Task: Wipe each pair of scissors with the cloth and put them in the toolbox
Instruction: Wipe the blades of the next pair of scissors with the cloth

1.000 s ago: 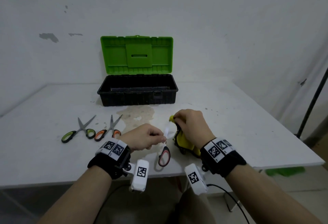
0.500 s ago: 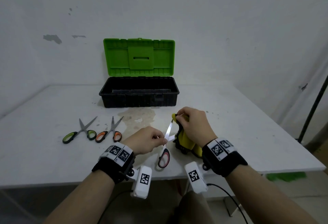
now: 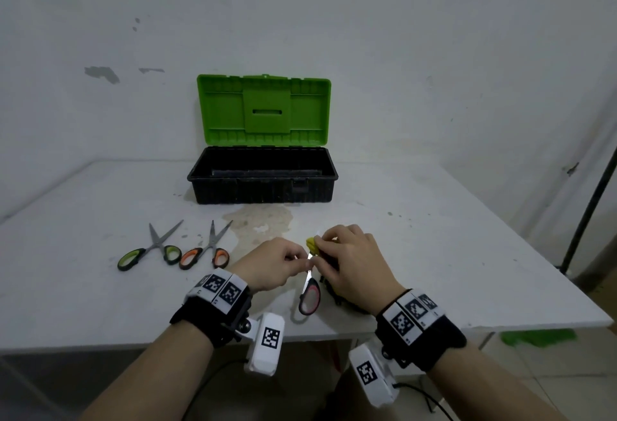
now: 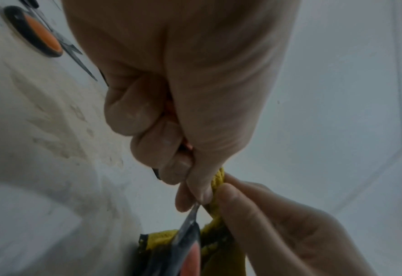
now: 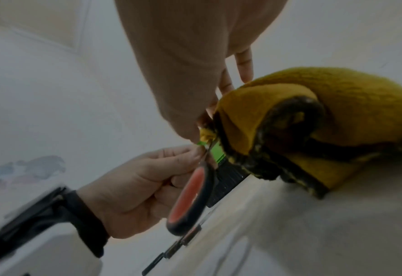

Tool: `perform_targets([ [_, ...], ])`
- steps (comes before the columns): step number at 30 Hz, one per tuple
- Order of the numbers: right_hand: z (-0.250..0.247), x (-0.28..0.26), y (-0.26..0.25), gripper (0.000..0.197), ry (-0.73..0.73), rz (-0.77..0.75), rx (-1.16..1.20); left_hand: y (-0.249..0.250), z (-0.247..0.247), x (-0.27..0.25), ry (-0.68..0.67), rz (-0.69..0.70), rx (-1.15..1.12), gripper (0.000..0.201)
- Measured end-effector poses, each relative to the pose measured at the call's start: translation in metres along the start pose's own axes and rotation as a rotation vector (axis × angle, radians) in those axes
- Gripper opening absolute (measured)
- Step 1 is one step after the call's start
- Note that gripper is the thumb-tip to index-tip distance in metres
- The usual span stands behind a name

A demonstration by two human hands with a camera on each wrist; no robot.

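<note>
Pinching red-handled scissors (image 3: 310, 293) in left grip (image 3: 272, 265), right grip (image 3: 350, 258) (knuckles up) squeezing yellow cloth (image 5: 336, 104) around blade

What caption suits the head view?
Left hand holds red-handled scissors; right hand wipes with yellow cloth.

Red-handled scissors (image 3: 310, 297) meet the yellow cloth (image 5: 336, 104); two more pairs (image 3: 173, 248) lie before the open toolbox (image 3: 262, 187).

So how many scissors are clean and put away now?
None yet: the toolbox looks empty. The left hand holds the red-handled scissors while the right hand pinches the yellow cloth on the blade. The green-handled scissors and orange-handled scissors wait on the table.
</note>
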State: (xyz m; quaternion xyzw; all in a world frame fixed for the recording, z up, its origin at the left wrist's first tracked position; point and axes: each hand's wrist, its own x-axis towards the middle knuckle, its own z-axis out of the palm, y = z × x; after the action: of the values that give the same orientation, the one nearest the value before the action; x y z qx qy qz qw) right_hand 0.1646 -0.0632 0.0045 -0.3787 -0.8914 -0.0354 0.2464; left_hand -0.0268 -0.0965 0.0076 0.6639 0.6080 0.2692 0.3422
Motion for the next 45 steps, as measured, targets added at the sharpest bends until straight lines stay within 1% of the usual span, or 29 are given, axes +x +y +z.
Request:
perform_targets([
  [3, 0.008, 0.003, 0.005, 0.017, 0.077, 0.043, 0.105, 0.002, 0.003, 0.001, 0.01, 0.01, 0.005, 0.022],
  [6, 0.008, 0.008, 0.006, 0.014, 0.132, 0.096, 0.235, 0.005, 0.007, 0.003, 0.015, -0.007, -0.026, 0.024],
  [8, 0.0, 0.009, 0.006, 0.014, 0.192, 0.101, 0.338, 0.007, 0.006, 0.004, 0.027, -0.034, -0.04, 0.027],
  [9, -0.003, 0.009, 0.005, 0.015, 0.187, 0.088, 0.364, 0.007, 0.005, 0.005, 0.036, -0.043, -0.038, 0.028],
  [12, -0.006, 0.008, 0.003, 0.02, 0.04, 0.078, 0.365, 0.008, 0.001, 0.006, 0.037, -0.049, -0.047, 0.027],
  [13, -0.004, 0.007, 0.003, 0.02, 0.015, 0.08, 0.362, 0.009, 0.0, 0.006, 0.034, -0.046, -0.05, 0.026],
  [19, -0.001, 0.011, 0.002, 0.016, 0.015, 0.124, 0.347, 0.011, 0.0, 0.004, 0.023, 0.008, 0.014, 0.022],
  [23, 0.002, 0.013, -0.001, 0.019, 0.024, 0.12, 0.333, 0.009, -0.001, 0.004, 0.025, 0.007, 0.032, 0.029],
  [25, 0.003, 0.012, -0.004, 0.02, 0.001, 0.087, 0.31, 0.008, -0.002, 0.004, 0.032, -0.002, 0.013, 0.029],
  [29, 0.002, 0.001, -0.007, 0.026, -0.094, -0.027, 0.278, 0.002, -0.005, 0.005, 0.039, -0.058, -0.062, 0.024],
  [31, -0.006, 0.002, -0.003, 0.023, -0.144, -0.07, 0.289, 0.0, -0.005, 0.004, 0.036, -0.091, -0.074, 0.024],
  [32, -0.01, 0.004, -0.001, 0.021, -0.144, -0.074, 0.29, 0.0, -0.006, 0.004, 0.035, -0.097, -0.081, 0.023],
  [36, -0.014, 0.012, 0.001, 0.017, -0.067, -0.043, 0.289, 0.007, -0.004, 0.006, 0.022, -0.051, -0.059, 0.024],
  [37, -0.013, 0.011, 0.0, 0.017, -0.077, -0.061, 0.282, 0.008, -0.004, 0.007, 0.028, -0.04, -0.056, 0.024],
  [41, -0.018, 0.003, -0.002, 0.019, -0.216, -0.133, 0.273, 0.003, -0.007, 0.006, 0.056, -0.038, -0.047, 0.024],
  [42, -0.021, 0.003, -0.001, 0.019, -0.221, -0.138, 0.274, 0.002, -0.006, 0.006, 0.049, -0.033, -0.041, 0.024],
  [45, -0.024, 0.01, 0.0, 0.019, -0.139, -0.104, 0.266, 0.006, -0.003, 0.006, 0.044, 0.004, -0.013, 0.025],
])
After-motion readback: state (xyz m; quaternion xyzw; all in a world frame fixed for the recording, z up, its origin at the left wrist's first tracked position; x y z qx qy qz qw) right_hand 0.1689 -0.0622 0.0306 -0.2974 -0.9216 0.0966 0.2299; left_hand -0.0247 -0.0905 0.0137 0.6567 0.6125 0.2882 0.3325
